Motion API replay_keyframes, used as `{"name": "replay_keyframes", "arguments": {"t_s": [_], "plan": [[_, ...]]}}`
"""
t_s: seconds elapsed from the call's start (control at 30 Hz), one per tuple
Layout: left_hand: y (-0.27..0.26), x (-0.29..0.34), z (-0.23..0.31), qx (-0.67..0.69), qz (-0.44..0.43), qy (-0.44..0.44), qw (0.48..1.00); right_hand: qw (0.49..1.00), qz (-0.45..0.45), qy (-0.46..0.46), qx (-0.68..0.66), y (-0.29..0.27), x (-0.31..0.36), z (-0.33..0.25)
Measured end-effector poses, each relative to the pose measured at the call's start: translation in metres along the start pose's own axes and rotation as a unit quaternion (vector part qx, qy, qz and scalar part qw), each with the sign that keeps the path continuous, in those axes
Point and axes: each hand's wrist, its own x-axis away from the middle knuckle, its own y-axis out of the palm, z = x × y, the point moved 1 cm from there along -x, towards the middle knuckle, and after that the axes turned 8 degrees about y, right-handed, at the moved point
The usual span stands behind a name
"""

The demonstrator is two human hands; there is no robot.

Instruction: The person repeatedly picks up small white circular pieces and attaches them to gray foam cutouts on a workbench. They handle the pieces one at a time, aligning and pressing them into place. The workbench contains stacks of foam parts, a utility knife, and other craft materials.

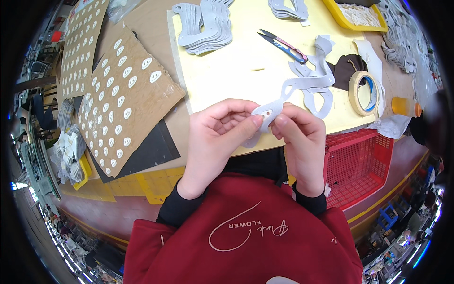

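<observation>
Between my two hands is a grey cut-out shoe piece [271, 108], pinched over the near edge of the table. My left hand [220, 127] grips its left side, the thumb pressing beside a small white patch [265, 115] with dark holes. My right hand [302, 135] pinches the right side between thumb and curled fingers. Just beyond my right hand, more looped grey pieces [318, 84] lie in a loose heap, overlapping the held one. A pair of thread snips [285, 46] with dark blades rests on the yellow sheet farther off.
Left stands a cardboard sheet [118, 102] with rows of white oval patches, another board [84, 45] behind it. Stacked grey pieces [208, 35] sit at the back. Right are a tape roll [354, 97], a yellow tray [336, 15] and an orange bottle [403, 107]. Below is a red basket [352, 163].
</observation>
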Motion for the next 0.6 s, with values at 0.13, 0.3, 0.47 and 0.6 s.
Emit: {"name": "replay_keyframes", "arguments": {"t_s": [0.13, 0.3, 0.47, 0.6], "plan": [[-0.007, -0.002, 0.009, -0.049, -0.046, -0.001, 0.998, 0.998, -0.020, -0.013, 0.057, -0.006, -0.002, -0.012], [-0.007, -0.002, 0.015, -0.101, -0.071, 0.002, 0.992, 0.993, -0.034, 0.025, 0.111, -0.009, 0.000, -0.019], [-0.007, 0.000, 0.017, -0.168, -0.110, 0.012, 0.980, 0.993, -0.039, 0.044, 0.105, -0.008, 0.001, -0.019], [-0.008, 0.000, 0.014, -0.154, -0.096, 0.020, 0.983, 0.991, -0.043, 0.064, 0.108, -0.009, 0.001, -0.018]]}}
